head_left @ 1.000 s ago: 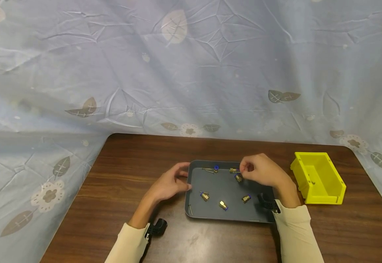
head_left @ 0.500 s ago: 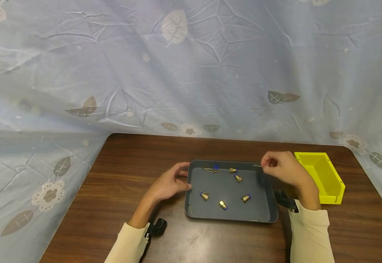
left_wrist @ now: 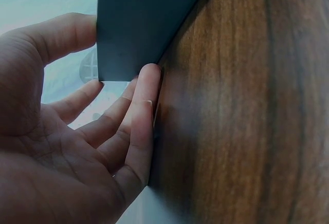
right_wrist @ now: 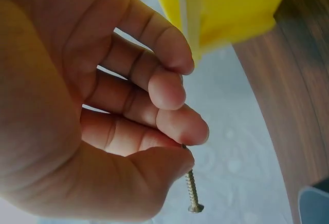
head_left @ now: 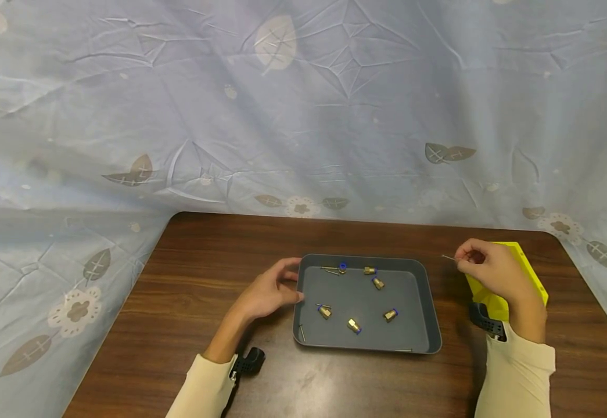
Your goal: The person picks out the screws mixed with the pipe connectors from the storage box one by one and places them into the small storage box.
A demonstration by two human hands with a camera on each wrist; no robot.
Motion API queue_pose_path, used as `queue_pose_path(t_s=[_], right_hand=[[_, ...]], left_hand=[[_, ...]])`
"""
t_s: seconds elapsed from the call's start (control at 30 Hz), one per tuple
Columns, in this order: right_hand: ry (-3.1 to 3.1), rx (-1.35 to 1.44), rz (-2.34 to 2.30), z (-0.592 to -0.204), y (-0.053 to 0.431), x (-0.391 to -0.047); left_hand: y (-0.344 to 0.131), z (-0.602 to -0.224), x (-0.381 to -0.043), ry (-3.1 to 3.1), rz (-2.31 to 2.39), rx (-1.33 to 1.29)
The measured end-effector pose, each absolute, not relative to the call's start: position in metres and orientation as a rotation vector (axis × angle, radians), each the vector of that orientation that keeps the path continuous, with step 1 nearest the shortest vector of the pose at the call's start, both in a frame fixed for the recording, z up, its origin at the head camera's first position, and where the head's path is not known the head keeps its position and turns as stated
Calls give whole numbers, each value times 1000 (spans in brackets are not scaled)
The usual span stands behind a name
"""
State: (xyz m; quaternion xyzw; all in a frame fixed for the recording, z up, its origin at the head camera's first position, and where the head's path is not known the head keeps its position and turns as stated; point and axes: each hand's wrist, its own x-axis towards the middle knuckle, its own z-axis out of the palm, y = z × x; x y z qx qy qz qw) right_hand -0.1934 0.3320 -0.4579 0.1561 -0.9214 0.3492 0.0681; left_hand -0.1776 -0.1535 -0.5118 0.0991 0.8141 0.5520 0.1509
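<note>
Pinching the screw [right_wrist: 192, 188], the right hand [head_left: 498, 270] points it lengthwise leftward, head outermost; left hand [head_left: 269, 294] relaxed.

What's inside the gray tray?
The gray tray holds six brass fittings with blue ends and a few thin metal pieces that look like screws. The bits of tray floor right underneath them are covered, so I can't see there.

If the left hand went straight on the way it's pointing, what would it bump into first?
The grey tray: its left side stands directly ahead of the left hand. They look so close that they may be touching, though depth makes that hard to confirm.
</note>
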Motion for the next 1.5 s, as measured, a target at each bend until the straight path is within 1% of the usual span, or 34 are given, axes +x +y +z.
queue_pose_path(t_s=[0.3,0.5,0.7,0.87,1.17,1.5], right_hand=[[-2779,295,871,-460,357,-187],[-2754,101,754,-466,372,-184],[-2743,-132,780,-469,382,-178],[-2730,-227,814,-471,386,-178],[-2722,-301,818,-471,381,-180],[-2671,-110,809,-456,355,-186]], left_hand=[[-153,-511,-177,2335,1588,287],[-154,-510,-177,2346,1574,280],[-154,-510,-176,2345,1577,288],[-155,-509,-175,2349,1572,294],[-155,-509,-175,2347,1572,285],[-154,-508,-177,2346,1566,276]])
